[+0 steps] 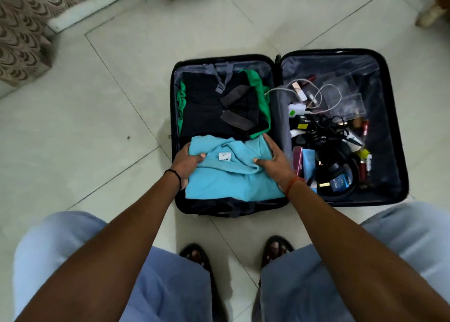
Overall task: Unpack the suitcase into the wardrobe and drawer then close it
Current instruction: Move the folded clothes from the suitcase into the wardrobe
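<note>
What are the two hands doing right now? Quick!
Left hand: grips the left edge of the folded blue shirt in the suitcase.
Right hand: grips the shirt's right edge.

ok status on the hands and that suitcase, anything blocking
Both hands, left and right, gripping the folded light blue garment. Open black hard-shell suitcase still full: dark and green clothes, cables, toiletries. Nothing blocking the lift.

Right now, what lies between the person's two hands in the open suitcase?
Head view: the folded light-blue cotton shirt, gripped by left hand and right hand.
</note>
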